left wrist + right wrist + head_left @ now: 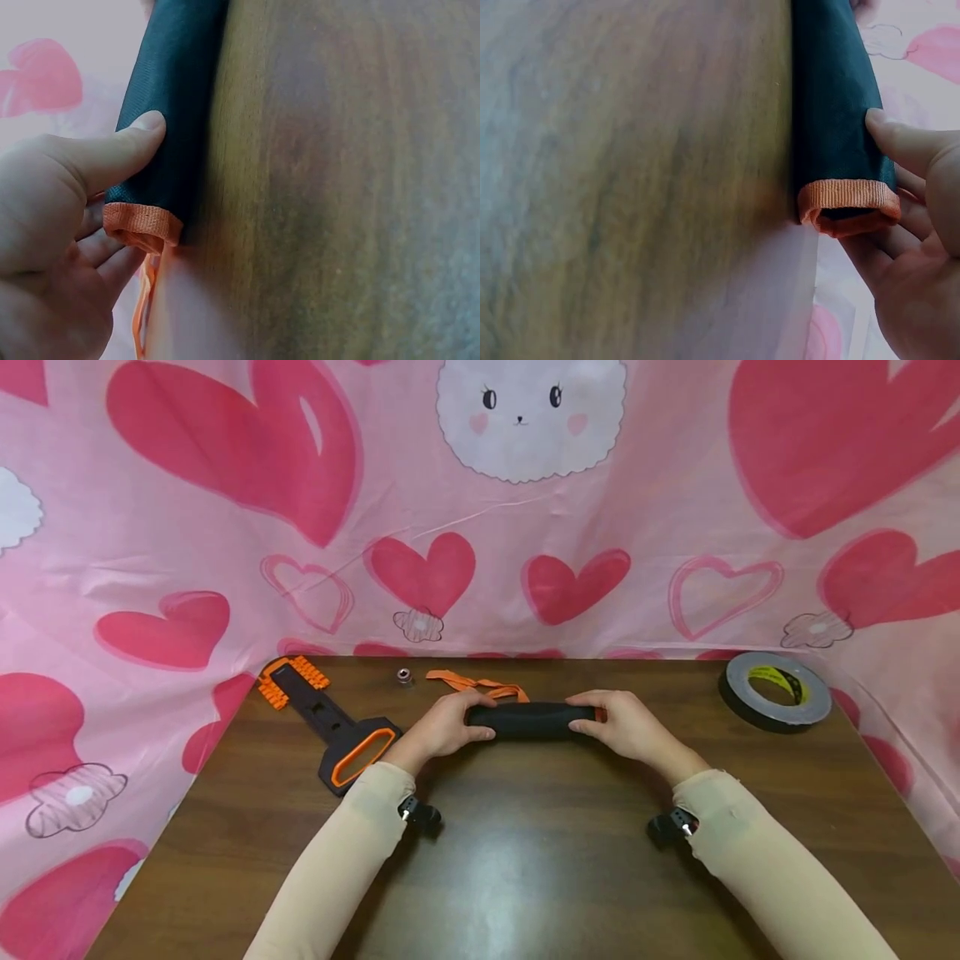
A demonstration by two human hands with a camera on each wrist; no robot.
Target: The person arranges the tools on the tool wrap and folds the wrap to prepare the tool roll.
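Note:
A black fabric roll [531,721] with orange edging at its ends lies crosswise near the back of the table. My left hand [452,724] grips its left end, with the thumb along the near side and the fingers behind. At the opposite end my right hand [625,723] holds it the same way. In the left wrist view the orange-trimmed end [142,220] shows below the thumb. The right wrist view shows the other end's orange trim [849,193] and its hollow opening. Orange ribbon ties [480,682] trail out behind the roll on the left.
Left of my left hand lies a black and orange tool [318,706] with a loop handle and toothed orange ends. A small metal socket [404,676] stands at the back. On the right is a roll of tape [776,691]. A pink heart-print cloth [495,568] hangs behind the table [525,827].

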